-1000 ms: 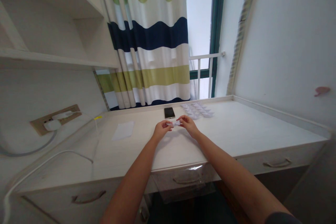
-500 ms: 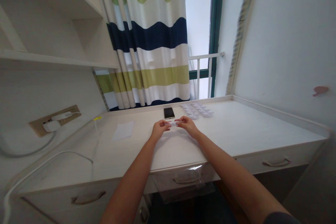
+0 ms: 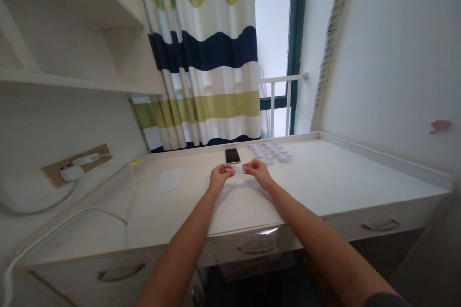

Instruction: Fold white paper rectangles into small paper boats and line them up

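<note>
Nearest, well on the near side of the flat black rectangular phone [image 3: 232,156], a pale wooden drawer front [image 3: 259,248] has crumpled clear plastic film [image 3: 254,261] hanging over it; the forearms pass above this film, which does not seem to hinder them.

Just on the near side of the phone, the left hand [image 3: 219,176] and right hand [image 3: 257,171] share a small white strip of folded paper [image 3: 238,170]. Each pinches one end narrowly between thumb and fingers, probably to keep the piece taut and level so that its creases can be worked. The fingertips cover both ends, so the exact folds cannot be told. A shadow lies beneath on the white wooden desk [image 3: 342,172], suggesting the paper is held slightly raised.

To the left of the phone and nearer, flat white paper sheets [image 3: 169,180] lie apart from the hands, perhaps to stay clear of the handling. To its right, pointed white folded-paper pieces [image 3: 271,152] lie in rows, apparently for order. Beyond the phone hangs a green, white and navy striped fabric curtain [image 3: 219,48], blocking part of the window.
</note>
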Demonstrator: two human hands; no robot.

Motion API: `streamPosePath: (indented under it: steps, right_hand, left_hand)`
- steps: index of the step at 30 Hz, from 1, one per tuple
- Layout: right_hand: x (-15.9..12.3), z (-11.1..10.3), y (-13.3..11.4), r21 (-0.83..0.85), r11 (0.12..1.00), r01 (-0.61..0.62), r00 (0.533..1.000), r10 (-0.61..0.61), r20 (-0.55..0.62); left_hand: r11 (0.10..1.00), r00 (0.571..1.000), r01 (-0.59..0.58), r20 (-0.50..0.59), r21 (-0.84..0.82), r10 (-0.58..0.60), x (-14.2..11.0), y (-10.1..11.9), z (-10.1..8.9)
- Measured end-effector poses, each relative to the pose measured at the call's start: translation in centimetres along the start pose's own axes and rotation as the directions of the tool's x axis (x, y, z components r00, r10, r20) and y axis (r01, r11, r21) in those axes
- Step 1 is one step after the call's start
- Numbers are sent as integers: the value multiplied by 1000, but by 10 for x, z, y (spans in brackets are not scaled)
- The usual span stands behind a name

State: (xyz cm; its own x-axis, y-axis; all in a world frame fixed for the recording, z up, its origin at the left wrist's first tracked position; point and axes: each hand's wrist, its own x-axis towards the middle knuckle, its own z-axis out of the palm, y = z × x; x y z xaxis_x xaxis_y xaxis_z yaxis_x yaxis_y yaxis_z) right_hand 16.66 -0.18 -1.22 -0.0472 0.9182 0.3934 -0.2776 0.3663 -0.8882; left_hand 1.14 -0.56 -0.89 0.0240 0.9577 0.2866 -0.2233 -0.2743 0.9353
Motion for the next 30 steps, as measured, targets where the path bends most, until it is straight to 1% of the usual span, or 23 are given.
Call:
streamPosePath:
  steps: [2,4,7,9,11,14,16,19,24,26,30]
  right_hand:
    - [-2,1,-1,7,1000,0,1000,0,3]
    - [-3,1,-2,-18,999,-41,999,41,33]
    - [-4,1,0,-119,985,-128,983,142,118]
    - [-3,0,2,-173,975,-138,977,162,136]
    - [-3,-1,3,-192,973,-126,981,151,122]
    - [-3,-2,2,-202,972,-123,982,149,118]
    - [-4,-2,1,-204,971,-127,980,155,126]
    - [-5,-1,0,-197,972,-128,977,157,141]
    - [-4,-1,1,-202,973,-112,979,142,145]
    - [-4,-1,0,-206,972,-117,978,149,149]
    - [-7,1,-3,-200,970,-139,964,179,198]
  left_hand:
    - [1000,1000,-12,5,5,12,0,0,0]
    - [999,1000,-25,9,26,25,-1,1,0]
    - [998,999,-35,15,56,34,-2,2,0]
    - [997,999,-26,23,71,24,-2,1,0]
    - [996,999,16,39,90,-19,-3,0,0]
    - [982,988,108,96,155,-124,-3,-1,0]
    - [968,981,125,118,216,-153,-3,-1,-1]
    - [955,987,91,102,284,-124,-3,1,-2]
    - [946,995,33,82,324,-62,-2,2,-1]
    - [945,995,6,97,327,-39,-1,2,-1]
    - [941,988,-44,154,335,-9,-1,-1,-2]
